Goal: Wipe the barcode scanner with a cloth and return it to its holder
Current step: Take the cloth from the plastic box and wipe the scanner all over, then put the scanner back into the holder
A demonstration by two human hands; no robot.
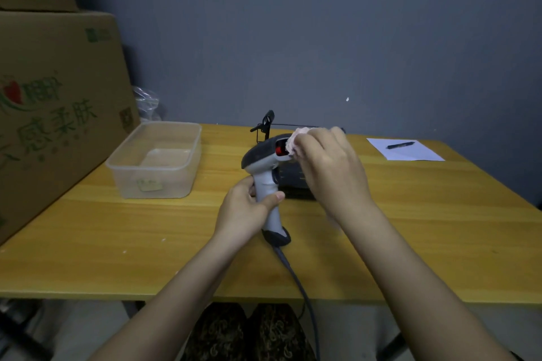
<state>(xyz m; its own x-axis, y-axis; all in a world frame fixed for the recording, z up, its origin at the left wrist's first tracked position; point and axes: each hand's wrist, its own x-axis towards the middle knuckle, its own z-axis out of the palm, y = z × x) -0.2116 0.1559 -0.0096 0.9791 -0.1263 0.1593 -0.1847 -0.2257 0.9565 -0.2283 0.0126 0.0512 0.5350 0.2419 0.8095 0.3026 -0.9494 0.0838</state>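
Note:
A grey and white barcode scanner (264, 161) is held upright above the yellow table (117, 237), its red window facing right. My left hand (249, 211) is wrapped around its handle. My right hand (328, 167) presses a pale pink cloth (296, 141) against the scanner's window end. The black holder (296, 184) stands just behind the scanner, mostly hidden by my right hand; its thin black arm (267, 123) rises at the back. The scanner's grey cable (296, 278) runs down off the front edge.
A clear plastic tub (158, 161) sits at the left of the table. A large cardboard box (55, 114) stands beyond it at the far left. A white sheet of paper (410, 152) with a black pen (400, 145) lies at the back right.

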